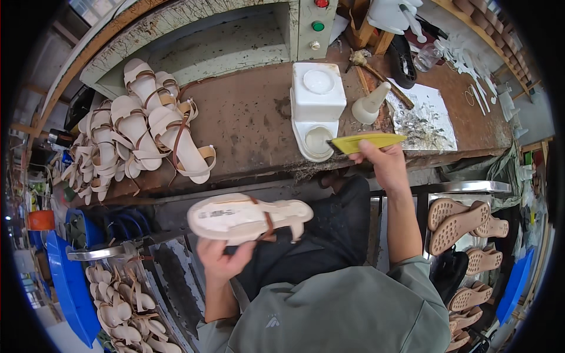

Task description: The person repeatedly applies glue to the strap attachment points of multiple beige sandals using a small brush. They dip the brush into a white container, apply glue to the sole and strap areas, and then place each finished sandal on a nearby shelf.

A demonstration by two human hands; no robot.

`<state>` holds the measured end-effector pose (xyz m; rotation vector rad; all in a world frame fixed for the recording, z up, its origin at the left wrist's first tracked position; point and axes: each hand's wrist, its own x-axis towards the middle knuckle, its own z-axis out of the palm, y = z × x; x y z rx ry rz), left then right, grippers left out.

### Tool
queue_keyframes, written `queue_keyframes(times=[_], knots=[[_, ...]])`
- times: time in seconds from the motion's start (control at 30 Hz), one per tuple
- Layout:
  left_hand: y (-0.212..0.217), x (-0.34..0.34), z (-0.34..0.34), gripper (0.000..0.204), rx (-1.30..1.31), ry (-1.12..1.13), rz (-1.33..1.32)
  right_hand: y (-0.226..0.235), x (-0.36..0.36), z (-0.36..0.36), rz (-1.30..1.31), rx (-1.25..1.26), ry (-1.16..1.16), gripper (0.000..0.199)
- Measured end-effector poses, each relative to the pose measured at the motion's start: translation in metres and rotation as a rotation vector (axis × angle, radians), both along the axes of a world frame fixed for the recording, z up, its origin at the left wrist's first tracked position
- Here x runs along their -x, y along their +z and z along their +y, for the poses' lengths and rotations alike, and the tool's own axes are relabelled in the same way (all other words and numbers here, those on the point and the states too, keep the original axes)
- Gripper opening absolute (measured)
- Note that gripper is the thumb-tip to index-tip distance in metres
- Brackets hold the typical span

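My left hand [223,260] grips a beige sandal [226,219] with a brown strap by its edge, over my lap. The sandal's pale insole side faces up, with dark print on it, and its outline is slightly blurred. In my right hand [384,167] is a yellow flat-handled brush [376,140], pinched between thumb and fingers. Its dark tip points left, at the rim of the round cup on a white glue dispenser [319,106] at the bench's front edge. Whether the tip touches the cup, I cannot tell.
Several sandals [138,126] lie heaped on the brown workbench [247,117] at left. A white cone [371,105] and stained paper [424,117] lie right of the dispenser. Beige soles [459,226] sit on a rack at right; more sandals [126,306] fill the lower left.
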<state>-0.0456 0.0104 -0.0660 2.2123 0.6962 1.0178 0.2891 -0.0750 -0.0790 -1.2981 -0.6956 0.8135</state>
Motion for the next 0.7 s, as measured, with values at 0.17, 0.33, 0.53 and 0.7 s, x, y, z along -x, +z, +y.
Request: queue_keyframes(times=[0.17,0.33,0.53,0.7], knots=[[-0.025,-0.043,-0.003,0.033,-0.068,-0.040,0.044,-0.013,0.021,0.020,-0.430,0.150,0.013,0.016],[-0.039,-0.060,0.005,0.033,-0.077,-0.096,0.069,-0.034,0.018,0.027,-0.396,0.183,0.061,0.015],[-0.048,-0.068,0.011,0.032,-0.083,-0.100,0.055,-0.029,0.015,0.031,-0.265,0.201,0.045,0.014],[-0.038,-0.071,0.008,0.032,-0.103,-0.077,0.031,-0.018,0.015,0.028,-0.222,0.277,-0.003,0.014]])
